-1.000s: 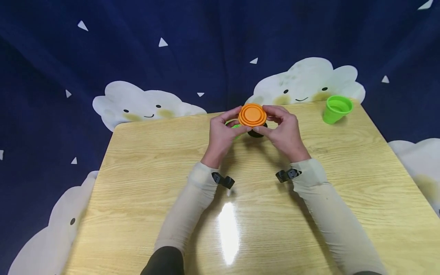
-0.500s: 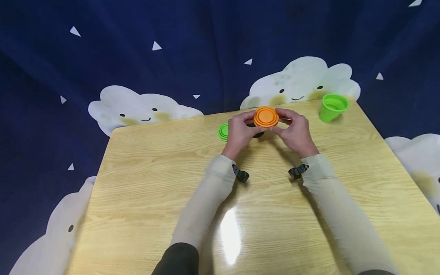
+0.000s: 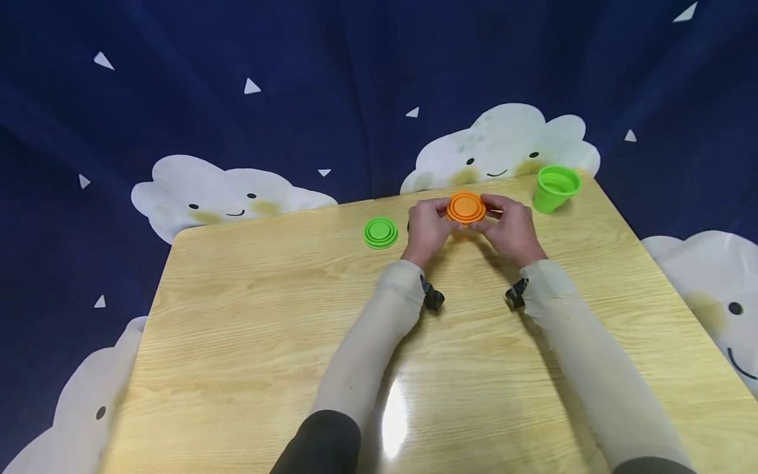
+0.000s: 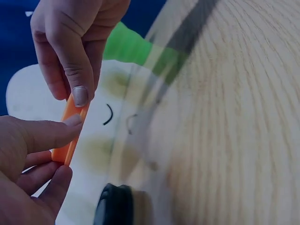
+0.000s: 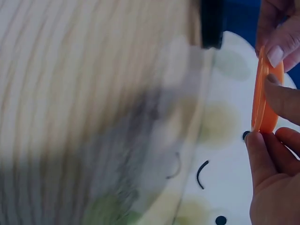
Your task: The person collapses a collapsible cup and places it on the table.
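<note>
An orange collapsible cup (image 3: 466,207), folded flat into concentric rings, is held a little above the far part of the table. My left hand (image 3: 428,230) pinches its left edge and my right hand (image 3: 510,229) its right edge, with both thumbs on the near side. In the left wrist view the orange cup (image 4: 59,153) appears edge-on as a thin disc between thumbs and fingers. The right wrist view likewise shows the orange cup (image 5: 262,103) gripped at both ends. A round black object (image 4: 115,206) stands near my left hand, mostly hidden by that hand in the head view.
Left of the hands, a green collapsible cup (image 3: 381,233) lies flat on the wooden table (image 3: 254,316). A second green cup (image 3: 555,189), expanded and upright, stands near the far right corner. Behind the table hangs a dark blue curtain (image 3: 296,85) with white clouds.
Both hands have shifted right together with the orange cup, away from the flat green cup, which is now fully visible. The black object has become mostly covered by the left hand.
</note>
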`<state>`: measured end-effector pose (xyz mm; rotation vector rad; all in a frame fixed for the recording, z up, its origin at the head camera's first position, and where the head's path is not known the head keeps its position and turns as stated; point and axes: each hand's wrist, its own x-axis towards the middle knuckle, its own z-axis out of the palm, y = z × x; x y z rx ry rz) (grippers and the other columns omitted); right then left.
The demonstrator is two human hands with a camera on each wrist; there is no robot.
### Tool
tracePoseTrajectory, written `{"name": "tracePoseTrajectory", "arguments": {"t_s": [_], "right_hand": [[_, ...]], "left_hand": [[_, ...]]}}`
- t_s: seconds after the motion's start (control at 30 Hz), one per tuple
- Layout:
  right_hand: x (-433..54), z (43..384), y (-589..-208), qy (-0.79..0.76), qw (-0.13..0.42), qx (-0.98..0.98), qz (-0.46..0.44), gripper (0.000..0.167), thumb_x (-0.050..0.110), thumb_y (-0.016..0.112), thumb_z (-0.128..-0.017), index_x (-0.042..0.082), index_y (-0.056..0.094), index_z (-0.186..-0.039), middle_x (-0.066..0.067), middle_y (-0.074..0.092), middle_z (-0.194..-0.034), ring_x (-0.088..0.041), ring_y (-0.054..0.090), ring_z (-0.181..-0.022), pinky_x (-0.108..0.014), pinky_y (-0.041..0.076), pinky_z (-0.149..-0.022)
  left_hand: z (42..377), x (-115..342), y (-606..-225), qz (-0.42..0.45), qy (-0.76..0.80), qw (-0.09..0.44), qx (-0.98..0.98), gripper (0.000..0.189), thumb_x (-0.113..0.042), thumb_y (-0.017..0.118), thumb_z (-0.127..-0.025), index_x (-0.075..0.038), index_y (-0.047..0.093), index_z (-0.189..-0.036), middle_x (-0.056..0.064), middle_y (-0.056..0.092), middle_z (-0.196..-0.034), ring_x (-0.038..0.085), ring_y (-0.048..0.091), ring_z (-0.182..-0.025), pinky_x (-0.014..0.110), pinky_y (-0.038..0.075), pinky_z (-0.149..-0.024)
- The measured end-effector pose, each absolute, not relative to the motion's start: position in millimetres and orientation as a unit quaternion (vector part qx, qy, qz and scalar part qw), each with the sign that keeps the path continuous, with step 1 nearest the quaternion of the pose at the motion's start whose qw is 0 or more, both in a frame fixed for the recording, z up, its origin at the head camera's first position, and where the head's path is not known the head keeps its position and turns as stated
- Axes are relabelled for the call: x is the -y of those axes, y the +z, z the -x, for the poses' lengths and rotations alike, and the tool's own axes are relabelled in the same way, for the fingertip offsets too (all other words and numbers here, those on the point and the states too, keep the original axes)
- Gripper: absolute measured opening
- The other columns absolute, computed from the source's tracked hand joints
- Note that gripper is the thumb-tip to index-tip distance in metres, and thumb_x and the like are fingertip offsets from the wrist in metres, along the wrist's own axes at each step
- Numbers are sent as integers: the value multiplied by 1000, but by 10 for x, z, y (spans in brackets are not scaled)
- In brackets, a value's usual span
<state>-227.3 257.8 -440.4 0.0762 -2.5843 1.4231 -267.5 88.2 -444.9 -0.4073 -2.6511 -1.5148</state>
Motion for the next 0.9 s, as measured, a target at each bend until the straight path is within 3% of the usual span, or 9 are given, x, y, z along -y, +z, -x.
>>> {"name": "tracePoseTrajectory", "arguments": {"t_s": [0.23,0.6,0.9], "right_hand": [[-2671,2363,-4557,439,73,895,-11,57,-3,77,-86,-12,53,-137,-31,58,-132,-42,59,-120,-48,51,-98],[-2752,2442,-4670,416,51,908,-4,61,-1,80,-84,-13,52,-137,-30,59,-131,-40,59,-119,-49,49,-101],[-2814,2489,-4716,370,40,928,-2,59,2,81,-82,-12,56,-134,-30,62,-124,-39,63,-110,-50,52,-95]], "left_hand": [[2741,-1035,-4544,130,-432,15,892,43,-11,92,-73,-12,78,-114,0,76,-103,13,68,-99,21,51,-87],[2790,-1134,-4628,139,-356,9,924,34,-18,94,-73,-12,80,-104,-2,76,-99,15,67,-95,25,50,-85],[2818,-1271,-4654,137,-288,5,948,31,-20,93,-73,-13,79,-99,-1,75,-94,16,68,-91,27,53,-83]]}}
